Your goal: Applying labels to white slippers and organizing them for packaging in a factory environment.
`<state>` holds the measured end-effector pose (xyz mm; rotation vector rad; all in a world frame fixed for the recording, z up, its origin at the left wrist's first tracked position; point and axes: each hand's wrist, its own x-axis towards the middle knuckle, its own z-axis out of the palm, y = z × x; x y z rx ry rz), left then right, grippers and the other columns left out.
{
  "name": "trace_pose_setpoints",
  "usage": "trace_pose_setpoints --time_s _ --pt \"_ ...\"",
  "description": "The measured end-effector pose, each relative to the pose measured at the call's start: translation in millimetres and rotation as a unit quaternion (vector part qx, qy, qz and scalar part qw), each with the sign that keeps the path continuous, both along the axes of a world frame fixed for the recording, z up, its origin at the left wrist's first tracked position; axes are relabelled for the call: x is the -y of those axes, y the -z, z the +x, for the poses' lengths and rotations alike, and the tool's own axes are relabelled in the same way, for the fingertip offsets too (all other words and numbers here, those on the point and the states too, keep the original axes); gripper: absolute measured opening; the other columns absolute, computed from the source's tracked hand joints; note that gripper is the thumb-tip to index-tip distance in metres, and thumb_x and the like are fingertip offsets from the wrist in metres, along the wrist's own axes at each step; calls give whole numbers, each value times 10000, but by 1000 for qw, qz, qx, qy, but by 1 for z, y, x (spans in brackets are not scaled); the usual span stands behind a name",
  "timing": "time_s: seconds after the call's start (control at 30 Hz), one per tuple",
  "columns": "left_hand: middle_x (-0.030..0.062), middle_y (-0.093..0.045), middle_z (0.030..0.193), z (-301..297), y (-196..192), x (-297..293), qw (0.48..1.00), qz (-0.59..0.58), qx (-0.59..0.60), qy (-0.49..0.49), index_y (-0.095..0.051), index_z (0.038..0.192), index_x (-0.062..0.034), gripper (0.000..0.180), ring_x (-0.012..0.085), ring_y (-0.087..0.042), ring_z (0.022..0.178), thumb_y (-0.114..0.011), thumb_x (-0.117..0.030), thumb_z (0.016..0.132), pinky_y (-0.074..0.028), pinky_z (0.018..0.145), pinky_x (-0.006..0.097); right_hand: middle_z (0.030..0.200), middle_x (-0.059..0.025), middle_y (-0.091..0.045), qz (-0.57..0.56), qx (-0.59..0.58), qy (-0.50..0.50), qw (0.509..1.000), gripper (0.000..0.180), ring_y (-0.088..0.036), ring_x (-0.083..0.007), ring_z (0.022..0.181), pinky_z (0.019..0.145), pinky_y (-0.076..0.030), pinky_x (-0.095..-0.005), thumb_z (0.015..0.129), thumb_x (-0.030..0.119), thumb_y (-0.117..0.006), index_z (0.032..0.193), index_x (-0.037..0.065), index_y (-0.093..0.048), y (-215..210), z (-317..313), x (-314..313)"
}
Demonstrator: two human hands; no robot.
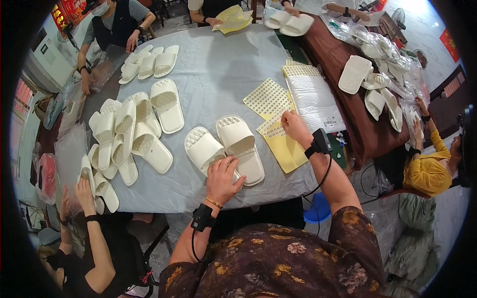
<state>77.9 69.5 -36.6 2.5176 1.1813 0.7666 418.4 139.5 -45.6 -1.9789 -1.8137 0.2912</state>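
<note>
A grey cloth covers the table filling the middle of the frame. At upper right a second table wears a dark red-brown cover. The floor at upper right is pale and glossy, catching bright light. A red hanging marks the right wall, another red decoration sits upper left. A blue stool stands below the table's near edge.
</note>
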Motion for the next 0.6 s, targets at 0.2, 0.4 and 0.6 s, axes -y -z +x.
trace_pose_setpoints --time_s 0.2,0.4,0.6 --pt "94 -563 1270 2 -1 0 1000 9 7 -3 -616 1206 -58 521 305 -490 1167 -697 -366 793 -365 1001 433 872 -156 -592 89 -109 -5 990 90 -602 -327 776 713 -492 -419 807 35 -626 880 6 -582 3 7 1" --pt "84 -564 1267 -1 -1 -1 1000 -5 13 -7 -604 1222 -61 529 303 -494 1162 -694 -360 795 -370 997 436 848 -150 -607 53 -195 24 979 114 -596 -251 717 649 -490 -351 817 57 -647 888 -8 -586 -49 -46 24" --pt "78 -563 1271 -7 6 2 1000 -7 1 -11 -603 1228 -73 531 295 -499 1162 -693 -372 799 -373 996 438 848 -186 -599 -59 -229 -119 964 92 -607 -348 808 728 -494 -417 847 83 -631 900 15 -599 -36 -126 69"
